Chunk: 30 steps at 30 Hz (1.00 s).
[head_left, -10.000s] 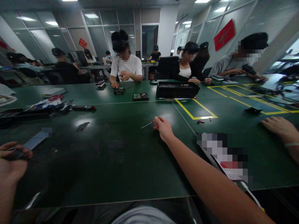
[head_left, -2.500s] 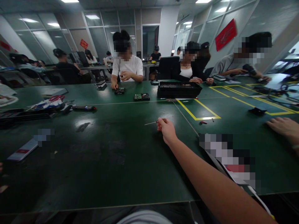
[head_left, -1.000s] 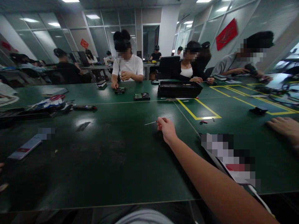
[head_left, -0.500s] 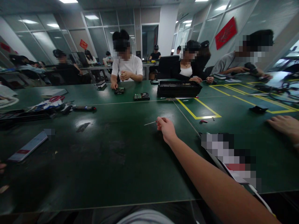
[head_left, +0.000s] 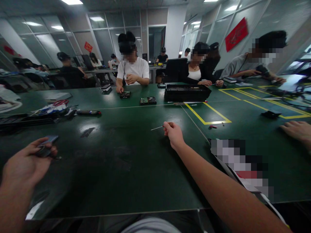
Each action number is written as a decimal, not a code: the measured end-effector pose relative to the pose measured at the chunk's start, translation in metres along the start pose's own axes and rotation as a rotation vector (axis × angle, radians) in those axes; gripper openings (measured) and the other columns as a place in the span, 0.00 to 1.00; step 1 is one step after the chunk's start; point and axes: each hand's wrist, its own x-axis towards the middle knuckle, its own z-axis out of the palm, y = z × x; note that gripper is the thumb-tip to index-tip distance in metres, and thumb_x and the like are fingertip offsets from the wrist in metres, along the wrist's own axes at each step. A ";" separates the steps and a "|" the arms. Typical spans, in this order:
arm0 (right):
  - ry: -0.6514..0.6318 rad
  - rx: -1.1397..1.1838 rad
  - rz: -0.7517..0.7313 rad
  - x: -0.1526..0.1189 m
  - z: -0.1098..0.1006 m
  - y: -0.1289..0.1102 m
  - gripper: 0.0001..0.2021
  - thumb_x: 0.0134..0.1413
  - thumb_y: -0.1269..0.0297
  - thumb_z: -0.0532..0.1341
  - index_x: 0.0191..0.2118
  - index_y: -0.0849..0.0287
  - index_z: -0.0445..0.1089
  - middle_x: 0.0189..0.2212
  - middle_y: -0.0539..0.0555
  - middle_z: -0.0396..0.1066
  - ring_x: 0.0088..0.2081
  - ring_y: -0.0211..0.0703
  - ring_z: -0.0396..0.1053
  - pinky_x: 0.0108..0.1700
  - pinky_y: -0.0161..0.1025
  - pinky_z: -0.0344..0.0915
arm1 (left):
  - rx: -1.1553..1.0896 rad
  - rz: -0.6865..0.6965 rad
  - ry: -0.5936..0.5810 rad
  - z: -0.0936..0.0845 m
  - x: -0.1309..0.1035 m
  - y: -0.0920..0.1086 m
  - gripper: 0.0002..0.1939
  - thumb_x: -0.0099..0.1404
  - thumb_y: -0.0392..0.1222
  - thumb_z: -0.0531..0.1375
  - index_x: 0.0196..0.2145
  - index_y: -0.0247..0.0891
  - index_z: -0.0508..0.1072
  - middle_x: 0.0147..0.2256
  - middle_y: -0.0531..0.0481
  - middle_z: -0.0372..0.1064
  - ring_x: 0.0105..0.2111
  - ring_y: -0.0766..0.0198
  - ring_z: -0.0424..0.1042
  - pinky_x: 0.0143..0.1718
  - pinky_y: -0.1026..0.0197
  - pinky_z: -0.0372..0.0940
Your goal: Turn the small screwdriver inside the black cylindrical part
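**Two hands out over a green table, each closed on a small item**

Several details are being lost to blur and cropping. A small dark object point(head_left: 45, 149) is being gripped in the left hand point(head_left: 25, 165), but it cannot be identified; a bluish flat piece is showing just above the fingertips, and whether it belongs to the object is unclear. A pixelated patch point(head_left: 239, 163) is covering whatever is lying on the table point(head_left: 126, 161) right of the right forearm. Another person's hand point(head_left: 297, 131) is being cut off by the right edge of the view.

Farther across the table, a black tray point(head_left: 186, 92) is being seen beside yellow tape lines point(head_left: 206, 116), with a circuit board point(head_left: 148, 100) lying to its left and a clutter of tools point(head_left: 55, 108) at the far left. Seated people are being shown along the far side, one in a white shirt point(head_left: 133, 69). Nothing is standing between the hands and the bare table surface below them.

The right hand point(head_left: 173, 134) is being held out at arm's length, fingers pinched shut on a thin tool point(head_left: 157, 127) with its metal tip pointing left, just above the table. The left hand is being kept curled, thumb and fingers closed on the dark object, low at the near left.
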 end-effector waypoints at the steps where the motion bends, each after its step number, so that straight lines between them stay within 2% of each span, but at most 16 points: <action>1: 0.003 0.005 -0.004 0.000 0.000 -0.001 0.17 0.45 0.48 0.70 0.34 0.56 0.72 0.23 0.47 0.68 0.23 0.36 0.63 0.26 0.36 0.62 | -0.048 -0.002 -0.075 0.014 -0.001 -0.004 0.15 0.52 0.24 0.51 0.34 0.37 0.70 0.24 0.57 0.68 0.28 0.69 0.67 0.30 0.69 0.68; 2: 0.004 0.011 -0.010 0.000 0.001 -0.001 0.17 0.45 0.48 0.70 0.34 0.56 0.72 0.22 0.46 0.68 0.22 0.35 0.62 0.25 0.36 0.61 | -0.096 0.013 -0.102 0.029 -0.004 -0.008 0.16 0.52 0.23 0.52 0.34 0.36 0.71 0.25 0.55 0.67 0.28 0.69 0.66 0.31 0.69 0.67; 5: -0.008 0.018 -0.014 0.000 0.001 -0.002 0.17 0.45 0.48 0.70 0.34 0.56 0.72 0.22 0.46 0.67 0.22 0.35 0.61 0.25 0.36 0.60 | -0.139 -0.069 -0.253 0.085 -0.016 -0.021 0.17 0.52 0.25 0.52 0.37 0.34 0.72 0.26 0.52 0.65 0.28 0.67 0.66 0.29 0.67 0.65; 8: -0.016 0.010 -0.013 -0.002 0.000 -0.004 0.18 0.47 0.45 0.69 0.31 0.56 0.71 0.21 0.46 0.66 0.21 0.35 0.61 0.24 0.36 0.59 | -0.117 -0.036 -0.432 0.140 -0.031 -0.036 0.20 0.47 0.25 0.53 0.39 0.32 0.72 0.27 0.50 0.64 0.28 0.66 0.65 0.29 0.66 0.62; 12: 0.002 0.001 -0.009 -0.005 0.000 -0.007 0.20 0.50 0.41 0.67 0.29 0.56 0.73 0.20 0.47 0.64 0.21 0.36 0.59 0.23 0.37 0.57 | -0.051 0.156 -0.683 0.197 -0.048 -0.056 0.16 0.50 0.32 0.54 0.37 0.32 0.74 0.28 0.49 0.65 0.29 0.63 0.65 0.32 0.62 0.62; 15: -0.005 -0.015 0.003 -0.006 0.000 -0.008 0.20 0.50 0.42 0.67 0.28 0.56 0.73 0.20 0.48 0.63 0.22 0.37 0.58 0.24 0.38 0.57 | 0.071 0.349 -0.814 0.224 -0.054 -0.073 0.16 0.55 0.36 0.55 0.41 0.35 0.74 0.34 0.48 0.68 0.35 0.61 0.68 0.41 0.58 0.65; 19: -0.006 -0.001 -0.007 -0.007 0.000 -0.009 0.19 0.48 0.43 0.68 0.27 0.55 0.71 0.18 0.47 0.61 0.21 0.37 0.57 0.24 0.39 0.55 | 0.382 0.550 -0.835 0.237 -0.055 -0.095 0.27 0.54 0.29 0.58 0.52 0.37 0.67 0.44 0.46 0.70 0.45 0.58 0.71 0.53 0.53 0.65; 23: -0.021 0.057 -0.013 -0.009 0.001 -0.012 0.18 0.48 0.44 0.67 0.29 0.55 0.72 0.21 0.48 0.65 0.22 0.38 0.61 0.25 0.38 0.58 | 0.590 0.625 -0.836 0.231 -0.049 -0.109 0.16 0.63 0.32 0.59 0.49 0.38 0.70 0.46 0.44 0.72 0.48 0.54 0.71 0.56 0.48 0.65; 27: -0.078 0.138 -0.026 -0.015 0.004 -0.018 0.18 0.47 0.45 0.68 0.32 0.56 0.74 0.26 0.51 0.72 0.27 0.39 0.67 0.30 0.38 0.64 | 0.583 0.746 -0.807 0.226 -0.041 -0.112 0.16 0.64 0.35 0.63 0.49 0.40 0.75 0.52 0.45 0.71 0.55 0.53 0.69 0.61 0.46 0.62; 30: -0.126 0.143 -0.042 -0.020 0.006 -0.021 0.19 0.46 0.45 0.69 0.34 0.57 0.75 0.27 0.52 0.73 0.28 0.39 0.69 0.32 0.39 0.67 | 0.564 0.719 -0.782 0.227 -0.038 -0.113 0.18 0.64 0.35 0.63 0.52 0.42 0.75 0.53 0.45 0.72 0.56 0.53 0.69 0.63 0.46 0.61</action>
